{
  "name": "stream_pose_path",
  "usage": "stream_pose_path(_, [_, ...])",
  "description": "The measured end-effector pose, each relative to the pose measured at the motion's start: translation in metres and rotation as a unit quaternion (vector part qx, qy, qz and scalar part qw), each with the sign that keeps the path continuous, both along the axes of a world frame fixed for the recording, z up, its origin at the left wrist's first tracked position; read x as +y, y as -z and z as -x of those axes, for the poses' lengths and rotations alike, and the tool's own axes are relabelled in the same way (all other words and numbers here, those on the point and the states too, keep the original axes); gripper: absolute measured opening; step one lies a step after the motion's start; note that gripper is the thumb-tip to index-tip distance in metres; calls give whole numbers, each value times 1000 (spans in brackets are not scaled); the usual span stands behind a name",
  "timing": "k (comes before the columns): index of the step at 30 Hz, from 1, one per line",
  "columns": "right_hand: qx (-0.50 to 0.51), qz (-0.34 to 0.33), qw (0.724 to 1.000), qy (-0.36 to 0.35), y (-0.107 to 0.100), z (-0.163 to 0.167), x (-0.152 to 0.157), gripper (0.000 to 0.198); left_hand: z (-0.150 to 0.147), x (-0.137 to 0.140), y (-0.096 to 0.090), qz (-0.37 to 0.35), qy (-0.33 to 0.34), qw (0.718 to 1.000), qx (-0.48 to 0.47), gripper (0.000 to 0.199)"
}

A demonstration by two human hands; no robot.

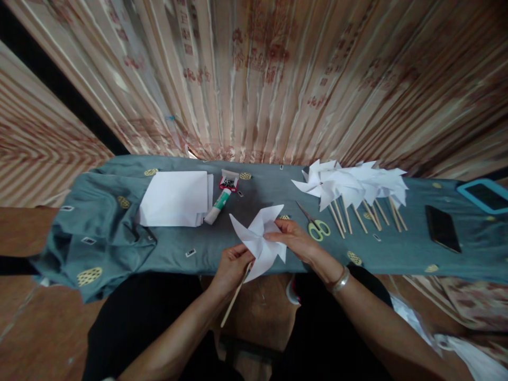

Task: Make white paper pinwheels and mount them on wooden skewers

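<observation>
A white paper pinwheel (pixel 260 238) is held up between my two hands over the table's front edge. My left hand (pixel 234 267) is closed at its lower left, gripping near the top of a thin wooden stick (pixel 234 303) that slants down toward me. From the right, my right hand (pixel 296 238) pinches the pinwheel, its thumb and fingers on a paper blade near the centre. Just beyond the right hand lie scissors (pixel 316 226) with light green handles. Whether the stick is fastened to the pinwheel is hidden by the paper and my fingers.
A stack of white paper (pixel 174 198) lies left on the cloth-covered table (pixel 254 182). Beside it are a glue tube (pixel 218 206) and a small red box of pins (pixel 229 181). Finished pinwheels (pixel 357 182) lie at the back right, near a dark phone (pixel 442 228) and a blue-framed object (pixel 484 196).
</observation>
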State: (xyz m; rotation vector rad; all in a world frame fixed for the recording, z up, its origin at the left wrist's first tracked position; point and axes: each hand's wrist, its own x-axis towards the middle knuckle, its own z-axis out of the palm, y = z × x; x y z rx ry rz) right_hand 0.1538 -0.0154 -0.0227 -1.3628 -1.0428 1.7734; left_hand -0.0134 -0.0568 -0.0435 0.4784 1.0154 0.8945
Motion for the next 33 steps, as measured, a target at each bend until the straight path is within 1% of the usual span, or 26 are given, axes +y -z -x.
stream_pose_path(3, [4,0,1000,-5,3,-2,0,33,1,-1,-1,14,8,1000,-16,35])
stream_pose_path(7, [-1,-3,1000,-16,4,-7,1,34,-2,-3,-2,14,20,999,-44,38])
stream_pose_path(10, [-15,-12,999,-48,2,-12,6,36,-5,-5,0,6,13,999,-48,39])
stream_pose_path(16, [-96,-77,985,-125,0,-19,16,44,-12,-14,1,-6,1,999,-32,38])
stream_pose_path(19, [-146,-102,971,-157,3,-19,18,44,-13,-20,-1,-2,-3,1000,-26,37])
stream_pose_path(23, [-198,-109,951,-212,4,-19,23,35,-15,-30,1,1,-21,1000,-16,32])
stream_pose_path(27, [-262,-113,918,-275,-1,-15,29,31,-15,-38,5,6,-39,999,-17,30])
stream_pose_path(33, [-343,-124,863,-350,-8,-1,38,38,-16,-43,9,37,-59,997,-26,33])
